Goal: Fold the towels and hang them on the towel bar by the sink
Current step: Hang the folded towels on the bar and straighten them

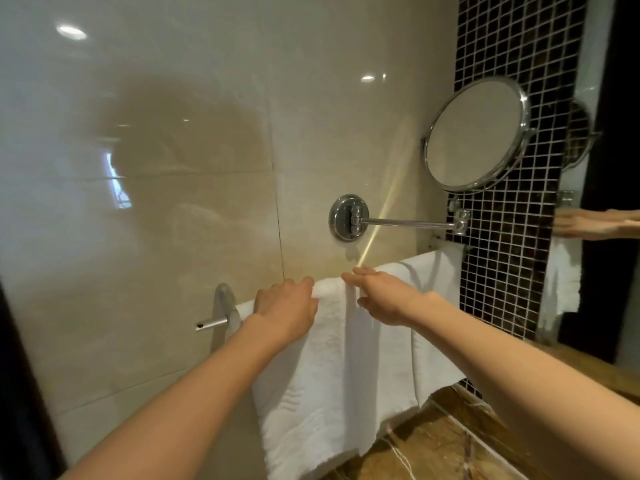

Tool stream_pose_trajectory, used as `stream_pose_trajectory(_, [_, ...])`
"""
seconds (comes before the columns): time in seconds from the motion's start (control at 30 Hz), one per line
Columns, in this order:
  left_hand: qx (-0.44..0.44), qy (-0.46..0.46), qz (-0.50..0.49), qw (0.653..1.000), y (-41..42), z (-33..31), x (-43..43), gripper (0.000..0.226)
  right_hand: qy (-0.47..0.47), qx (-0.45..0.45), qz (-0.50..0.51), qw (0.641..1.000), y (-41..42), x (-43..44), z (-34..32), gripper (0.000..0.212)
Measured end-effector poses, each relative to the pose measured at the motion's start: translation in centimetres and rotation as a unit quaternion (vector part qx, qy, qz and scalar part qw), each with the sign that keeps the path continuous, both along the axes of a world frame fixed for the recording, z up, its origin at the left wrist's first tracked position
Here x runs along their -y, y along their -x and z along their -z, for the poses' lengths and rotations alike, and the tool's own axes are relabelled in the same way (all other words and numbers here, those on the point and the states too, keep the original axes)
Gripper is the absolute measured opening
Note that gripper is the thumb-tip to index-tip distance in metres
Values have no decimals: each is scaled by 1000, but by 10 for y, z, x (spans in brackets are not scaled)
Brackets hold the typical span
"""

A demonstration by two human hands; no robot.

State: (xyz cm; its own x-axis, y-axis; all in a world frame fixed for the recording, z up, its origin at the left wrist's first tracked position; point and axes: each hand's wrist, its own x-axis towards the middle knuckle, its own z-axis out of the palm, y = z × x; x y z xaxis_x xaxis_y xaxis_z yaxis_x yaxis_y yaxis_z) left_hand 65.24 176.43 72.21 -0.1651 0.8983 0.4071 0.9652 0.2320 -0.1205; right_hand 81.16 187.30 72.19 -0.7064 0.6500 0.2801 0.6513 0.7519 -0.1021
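Two white towels hang over the towel bar (212,323), whose long axis runs left to right along the tiled wall. The left grip (287,306) curls its fingers over the crest of the nearer towel (311,393). The right grip (384,296) rests just beside it with fingers extended, near the farther towel (436,306). Each towel's long axis is vertical, hems pointing down toward the marble bench (433,445). Recommended: level the hems and keep creases square to the bar.

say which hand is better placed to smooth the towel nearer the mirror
Right, likely: the right hand is next to the far towel; the left hand grips the near towel, farther off.
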Motion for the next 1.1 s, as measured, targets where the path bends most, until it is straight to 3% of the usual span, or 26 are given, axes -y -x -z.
stream_pose_trajectory(0.73, [-9,38,-30,999,1,-1,6,32,14,-26,3,1000,-17,-17,3,53])
stream_pose_trajectory(0.97, [11,18,39,999,-35,0,-23,54,21,-63,12,998,-21,-16,-8,61])
stream_pose_trajectory(1.1, [-15,43,21,999,-49,4,-42,50,27,-28,54,998,-37,-25,-6,56])
